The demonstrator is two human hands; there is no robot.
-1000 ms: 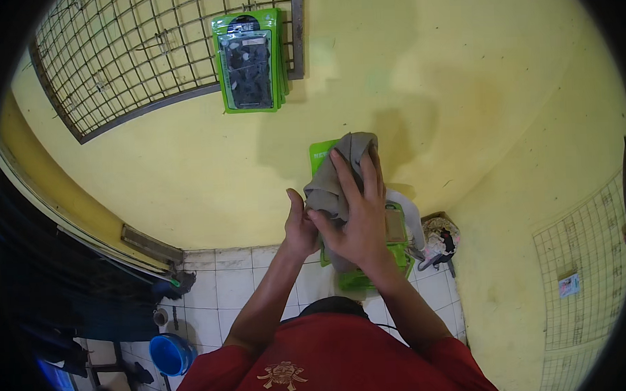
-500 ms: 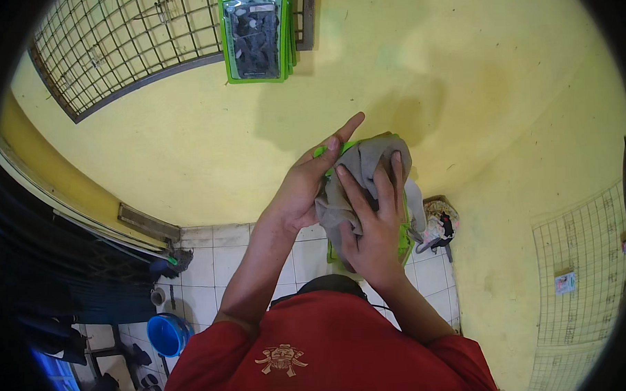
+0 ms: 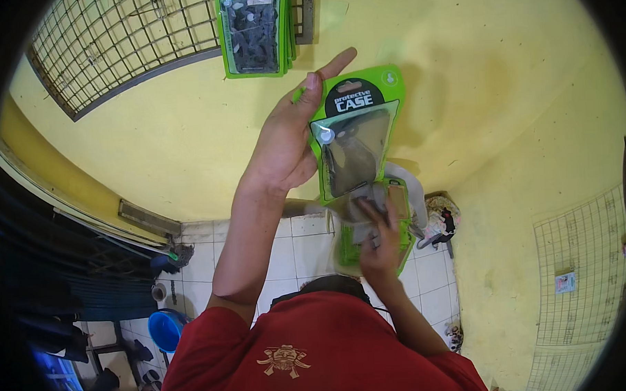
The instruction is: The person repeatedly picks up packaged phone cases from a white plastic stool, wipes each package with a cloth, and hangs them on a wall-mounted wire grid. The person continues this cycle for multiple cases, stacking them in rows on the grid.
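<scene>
My left hand (image 3: 282, 145) is raised in front of the yellow wall, its thumb closed over the left edge of a green phone case package (image 3: 358, 152). The package has a clear window with a dark case behind it and a hang hole at the top. Lower down, my right hand (image 3: 382, 254) holds a grey cloth (image 3: 346, 209), both smeared by motion. That hand is over more green packages (image 3: 405, 235), which it partly covers.
Several similar packages (image 3: 253, 35) hang on a wire grid (image 3: 125, 43) on the wall. A pale curved piece (image 3: 413, 192) rises beside the lower packages. At the left a blue bucket (image 3: 166, 331) stands on the white tiles. A second grid (image 3: 577, 255) is at the right.
My right hand and the cloth have moved down off the package, uncovering its front. My left hand has lifted the package higher.
</scene>
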